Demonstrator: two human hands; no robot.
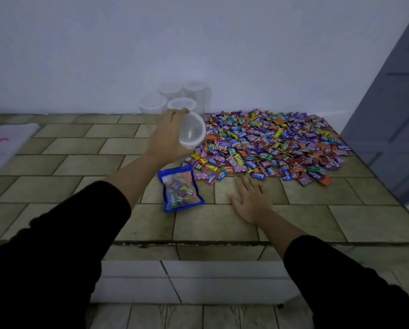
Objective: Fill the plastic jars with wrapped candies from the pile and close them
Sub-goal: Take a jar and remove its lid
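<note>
My left hand (pixel 165 136) grips a clear plastic jar (pixel 192 131), tilted so its open mouth faces me, just left of the candy pile. The pile of wrapped candies (pixel 272 146) spreads over the tiled counter at the right, up to the wall. My right hand (pixel 251 198) lies flat and open on the tiles, fingertips just short of the pile's near edge. Several more clear jars (pixel 172 100) stand together against the wall behind the held jar.
A sealed blue bag of candies (pixel 180 191) lies on the tiled counter (pixel 80 162) between my arms. A white board with a pink mark (pixel 2 146) sits at the far left. The counter's front edge drops to a step below. A grey door (pixel 393 91) stands at right.
</note>
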